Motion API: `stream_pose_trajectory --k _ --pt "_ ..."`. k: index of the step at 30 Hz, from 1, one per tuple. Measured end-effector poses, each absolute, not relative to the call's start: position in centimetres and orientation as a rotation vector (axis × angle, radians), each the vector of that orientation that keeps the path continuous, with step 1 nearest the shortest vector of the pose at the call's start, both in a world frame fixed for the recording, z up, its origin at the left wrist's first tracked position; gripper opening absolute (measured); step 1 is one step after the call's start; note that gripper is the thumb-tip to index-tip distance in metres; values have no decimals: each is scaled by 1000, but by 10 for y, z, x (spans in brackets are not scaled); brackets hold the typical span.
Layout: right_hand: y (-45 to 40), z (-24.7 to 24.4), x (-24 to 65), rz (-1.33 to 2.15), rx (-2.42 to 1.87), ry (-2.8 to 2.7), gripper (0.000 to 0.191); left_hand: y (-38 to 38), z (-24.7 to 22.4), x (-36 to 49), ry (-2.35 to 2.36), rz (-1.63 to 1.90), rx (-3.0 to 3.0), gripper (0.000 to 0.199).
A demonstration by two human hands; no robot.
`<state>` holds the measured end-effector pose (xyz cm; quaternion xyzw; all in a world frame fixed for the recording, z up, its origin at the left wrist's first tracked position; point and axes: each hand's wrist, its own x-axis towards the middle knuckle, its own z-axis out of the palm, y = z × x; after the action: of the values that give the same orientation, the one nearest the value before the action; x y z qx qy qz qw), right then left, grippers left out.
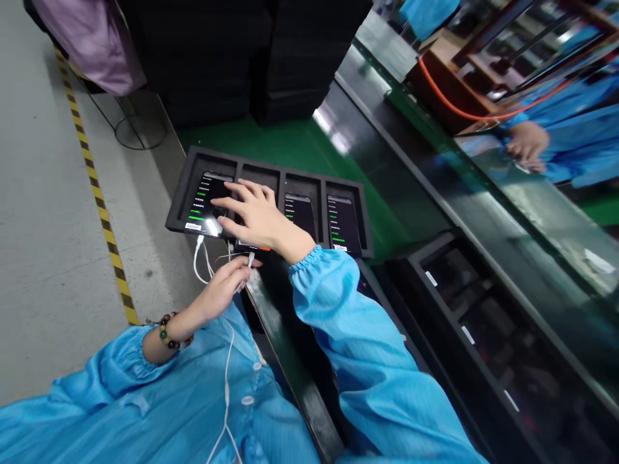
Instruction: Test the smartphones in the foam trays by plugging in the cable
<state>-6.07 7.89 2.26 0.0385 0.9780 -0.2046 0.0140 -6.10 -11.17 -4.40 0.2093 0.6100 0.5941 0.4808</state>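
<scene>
A black foam tray [363, 219] with several compartments holds phones whose lit screens show lines of white and green text. The leftmost phone [198, 201] has a white cable plug [200, 241] at its lower edge. My right hand [254, 212] lies over the neighbouring compartment with its fingers spread, the tips reaching the leftmost phone. Beneath it, the second phone [264, 249] is mostly hidden. A third phone [300, 211] and a fourth phone [342, 222] lie to the right. Below the second phone, my left hand [226, 283] pinches a white charging cable [251, 259] by its plug.
More black trays [454, 290] with phones stand at the lower right. Tall black stacks [203, 58] rise behind the green work surface [290, 145]. Across the bench is another person's hand [529, 143]. A stool [140, 125] stands on the floor at the left.
</scene>
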Motion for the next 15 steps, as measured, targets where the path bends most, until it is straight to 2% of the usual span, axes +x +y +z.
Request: stream_pose_trajectory --k 6,15 --pt "84 27 -53 -662 231 3078 51 -119 -54 -50 1721 1624 481 41" --pt "73 19 -48 -600 219 3043 50 -120 -53 -51 1610 1739 472 31"
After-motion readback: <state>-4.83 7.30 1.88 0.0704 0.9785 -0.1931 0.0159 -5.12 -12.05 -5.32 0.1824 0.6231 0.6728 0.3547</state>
